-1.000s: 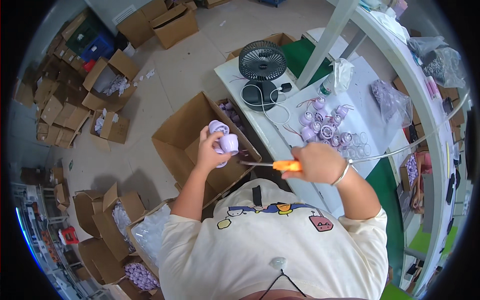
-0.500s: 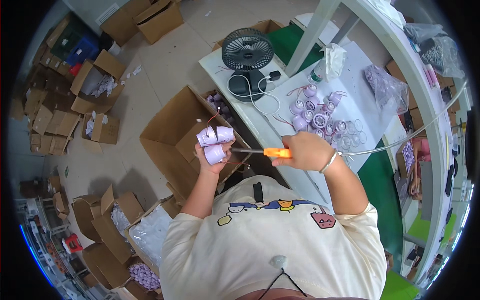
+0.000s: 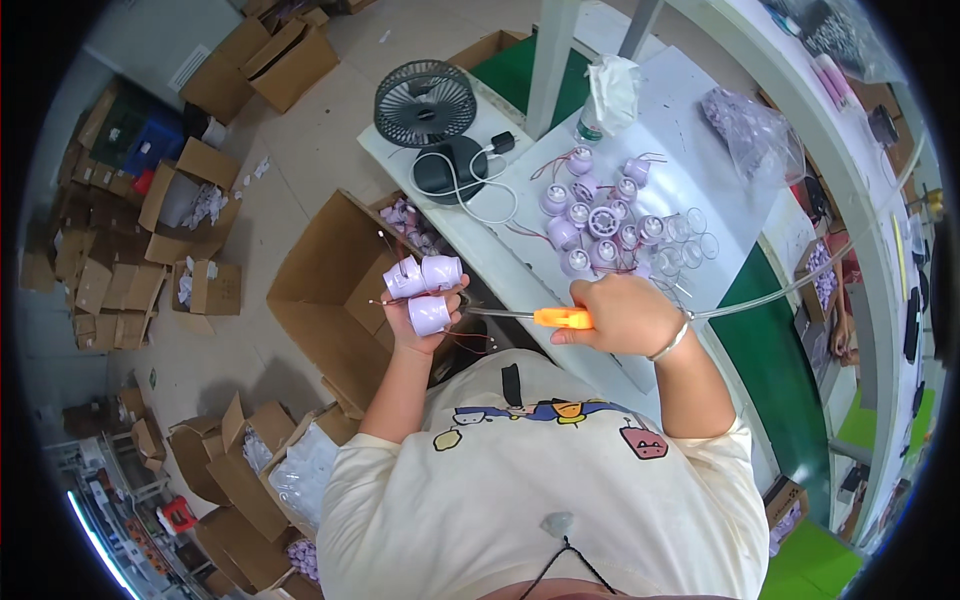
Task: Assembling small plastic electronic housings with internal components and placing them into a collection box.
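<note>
My left hand is closed around three small pale purple plastic housings, shaped like cups, with thin red wires hanging from them. Two sit side by side at the top and the third lies below them. In my right hand is an orange air blow gun with a long metal nozzle. That nozzle points left, its tip close to the lower housing; whether they touch I cannot tell. A clear hose runs from behind my right hand toward the upper right.
An open cardboard box stands below my left hand. On the white table lie more purple housings, clear rings and a plastic bag. A black fan with a white cable occupies its far left corner. Cardboard boxes cover the floor at left.
The view has shifted, so the table and fan appear farther left. The housings in my left hand have turned a little. Both hands keep their hold.
</note>
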Demonstrator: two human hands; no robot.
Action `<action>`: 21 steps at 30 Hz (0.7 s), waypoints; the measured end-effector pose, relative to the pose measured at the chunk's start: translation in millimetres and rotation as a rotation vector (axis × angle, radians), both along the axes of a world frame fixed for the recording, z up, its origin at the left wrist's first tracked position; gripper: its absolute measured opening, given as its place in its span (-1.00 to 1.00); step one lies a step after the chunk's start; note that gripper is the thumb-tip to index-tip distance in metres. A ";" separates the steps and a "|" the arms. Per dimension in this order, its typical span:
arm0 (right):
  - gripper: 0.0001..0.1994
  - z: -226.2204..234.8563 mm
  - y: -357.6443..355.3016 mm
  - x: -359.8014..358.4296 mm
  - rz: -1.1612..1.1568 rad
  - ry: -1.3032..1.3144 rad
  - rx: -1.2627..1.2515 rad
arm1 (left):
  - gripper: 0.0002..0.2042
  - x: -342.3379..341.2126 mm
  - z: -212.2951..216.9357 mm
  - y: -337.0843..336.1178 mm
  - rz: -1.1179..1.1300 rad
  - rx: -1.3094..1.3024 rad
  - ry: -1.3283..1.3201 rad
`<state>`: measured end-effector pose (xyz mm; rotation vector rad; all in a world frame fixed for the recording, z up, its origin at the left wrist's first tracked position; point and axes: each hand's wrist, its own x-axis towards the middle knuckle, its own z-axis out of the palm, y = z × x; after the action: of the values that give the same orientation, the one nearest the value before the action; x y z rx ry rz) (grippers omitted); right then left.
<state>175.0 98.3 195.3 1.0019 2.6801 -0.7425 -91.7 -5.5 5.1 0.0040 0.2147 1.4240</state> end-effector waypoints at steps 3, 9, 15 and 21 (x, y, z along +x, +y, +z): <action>-0.47 -0.1 2.5 18.8 -0.048 -0.007 -0.037 | -0.23 12.3 1.7 7.9 0.073 -0.105 0.060; -0.50 -5.9 -12.5 34.3 -0.033 0.084 0.036 | -0.48 24.3 -55.7 -1.7 0.314 -0.381 1.592; -0.52 -18.1 -9.1 70.0 -0.091 0.063 0.036 | -0.46 73.8 -20.7 22.9 0.279 0.055 2.254; -0.49 -29.1 -6.2 134.6 -0.190 0.031 0.052 | -0.44 117.4 -1.8 100.5 0.057 0.230 2.167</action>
<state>309.5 92.2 166.2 1.2828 2.6689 -0.7304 25.7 95.0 3.3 1.7561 1.7653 0.8911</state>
